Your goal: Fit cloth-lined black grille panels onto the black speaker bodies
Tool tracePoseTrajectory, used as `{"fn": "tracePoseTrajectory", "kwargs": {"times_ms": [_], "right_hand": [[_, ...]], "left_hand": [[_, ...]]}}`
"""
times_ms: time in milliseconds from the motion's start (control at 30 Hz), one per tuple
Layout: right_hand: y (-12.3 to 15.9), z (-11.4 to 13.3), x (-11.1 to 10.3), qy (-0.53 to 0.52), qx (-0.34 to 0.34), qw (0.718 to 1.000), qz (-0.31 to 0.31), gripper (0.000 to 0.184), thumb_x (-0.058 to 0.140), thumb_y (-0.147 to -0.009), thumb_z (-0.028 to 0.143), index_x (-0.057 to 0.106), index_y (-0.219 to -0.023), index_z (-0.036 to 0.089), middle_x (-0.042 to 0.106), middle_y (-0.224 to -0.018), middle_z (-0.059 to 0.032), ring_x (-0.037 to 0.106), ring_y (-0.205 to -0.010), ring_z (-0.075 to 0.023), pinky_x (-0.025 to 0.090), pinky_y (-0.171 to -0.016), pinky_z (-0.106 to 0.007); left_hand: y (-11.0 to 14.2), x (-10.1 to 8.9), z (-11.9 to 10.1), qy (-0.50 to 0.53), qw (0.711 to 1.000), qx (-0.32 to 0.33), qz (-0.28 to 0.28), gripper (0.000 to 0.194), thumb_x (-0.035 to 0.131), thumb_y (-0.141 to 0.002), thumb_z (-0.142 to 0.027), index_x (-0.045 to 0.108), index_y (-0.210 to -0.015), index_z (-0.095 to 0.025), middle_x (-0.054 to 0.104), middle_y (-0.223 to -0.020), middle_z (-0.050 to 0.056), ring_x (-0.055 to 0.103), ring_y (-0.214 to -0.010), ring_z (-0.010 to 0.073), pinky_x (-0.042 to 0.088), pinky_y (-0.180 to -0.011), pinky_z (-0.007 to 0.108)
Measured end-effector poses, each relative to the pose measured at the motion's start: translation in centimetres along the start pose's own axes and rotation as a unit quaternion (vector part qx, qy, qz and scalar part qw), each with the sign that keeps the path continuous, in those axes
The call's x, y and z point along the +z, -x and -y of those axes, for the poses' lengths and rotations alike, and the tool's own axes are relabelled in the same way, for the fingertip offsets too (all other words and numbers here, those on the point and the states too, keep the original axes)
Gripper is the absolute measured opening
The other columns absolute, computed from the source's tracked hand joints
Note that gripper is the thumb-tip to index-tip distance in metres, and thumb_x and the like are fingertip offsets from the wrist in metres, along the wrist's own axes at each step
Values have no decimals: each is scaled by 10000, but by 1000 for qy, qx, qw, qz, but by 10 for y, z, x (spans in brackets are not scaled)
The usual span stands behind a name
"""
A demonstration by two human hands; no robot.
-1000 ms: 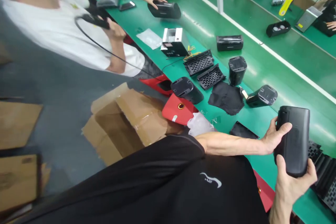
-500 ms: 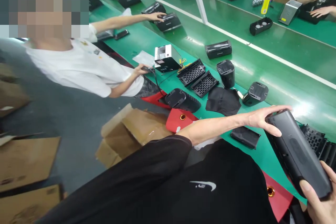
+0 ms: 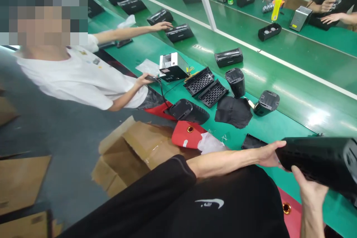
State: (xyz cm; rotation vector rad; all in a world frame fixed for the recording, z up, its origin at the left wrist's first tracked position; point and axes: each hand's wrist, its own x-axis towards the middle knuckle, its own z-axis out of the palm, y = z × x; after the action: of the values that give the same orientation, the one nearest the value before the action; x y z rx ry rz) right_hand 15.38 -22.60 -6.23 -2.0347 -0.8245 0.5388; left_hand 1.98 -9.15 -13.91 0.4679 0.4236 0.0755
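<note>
At the right of the head view I hold a black portable speaker lying on its side above the green bench. My left hand grips its left end, with the thumb on the near edge. My right hand is closed around the underside, its thumb up against the near face; most of its fingers are hidden behind the speaker. Just left of my left hand, partly behind the wrist, lies a black panel. A black cloth and an upright speaker are farther along the bench.
Two perforated black grilles, another upright speaker and a white-and-black box are on the bench. A co-worker's arm reaches over the conveyor. An open carton stands at my left.
The speaker has turned from steeply slanted to nearly level, showing a different face. My left hand moved down with its end; my right hand came left and is now underneath.
</note>
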Motion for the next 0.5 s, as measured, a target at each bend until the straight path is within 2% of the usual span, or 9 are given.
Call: {"fn": "tracePoseTrajectory", "kwargs": {"times_ms": [67,133,167,233,300,333,433,500], "right_hand": [[-4,0,-7,41,-28,998,-38,1237,862,-602,710,360,-1625,228,586,-1397,-182,535,-1299,-461,467,-1061,-688],[-8,0,-21,142,-65,987,-35,1191,856,-585,714,450,-1597,237,589,-1379,-193,568,-1240,-488,459,-1033,-720],[-10,1,-27,200,-90,976,-15,1120,830,-606,711,505,-1570,244,596,-1367,-198,579,-1215,-498,455,-1016,-732],[-14,3,-36,276,-140,950,36,964,746,-684,688,572,-1528,258,619,-1332,-197,592,-1186,-498,442,-1002,-743],[-18,4,-38,286,-173,939,85,896,678,-741,675,573,-1529,262,637,-1318,-187,590,-1193,-486,419,-1027,-742],[-19,3,-38,278,-181,938,101,901,670,-750,696,567,-1533,263,637,-1331,-183,582,-1213,-484,403,-1052,-740],[-16,-5,-44,225,-167,956,86,1072,749,-679,801,518,-1566,245,550,-1496,-189,488,-1373,-495,323,-1168,-704],[-9,-15,-51,158,-119,978,60,1222,819,-627,806,412,-1631,239,444,-1613,-184,420,-1458,-481,290,-1219,-653]], "left_hand": [[8,-1,-16,-89,995,9,-40,963,852,-684,-698,580,-1506,-275,497,-1625,162,521,-1446,401,454,-1128,596],[20,1,-43,-167,979,89,-74,1178,932,-619,-651,413,-1630,-340,317,-1736,157,434,-1522,396,452,-1150,587],[25,4,-56,-212,966,135,-67,1243,951,-603,-631,358,-1658,-349,279,-1752,148,405,-1545,389,439,-1176,570],[30,10,-77,-321,926,196,-30,1236,975,-605,-559,369,-1661,-346,332,-1725,114,382,-1563,369,370,-1250,527],[30,14,-84,-411,885,221,-18,1131,980,-610,-497,480,-1607,-309,445,-1636,106,416,-1533,361,306,-1295,485],[30,13,-83,-429,873,231,-22,1069,969,-621,-498,527,-1572,-290,488,-1587,111,446,-1505,362,303,-1296,477],[32,5,-73,-419,871,253,-48,995,952,-633,-517,564,-1516,-269,523,-1526,120,506,-1425,361,374,-1245,463],[39,-2,-68,-395,880,255,-68,1001,952,-626,-526,555,-1507,-266,535,-1509,117,529,-1388,361,410,-1211,455]]}}
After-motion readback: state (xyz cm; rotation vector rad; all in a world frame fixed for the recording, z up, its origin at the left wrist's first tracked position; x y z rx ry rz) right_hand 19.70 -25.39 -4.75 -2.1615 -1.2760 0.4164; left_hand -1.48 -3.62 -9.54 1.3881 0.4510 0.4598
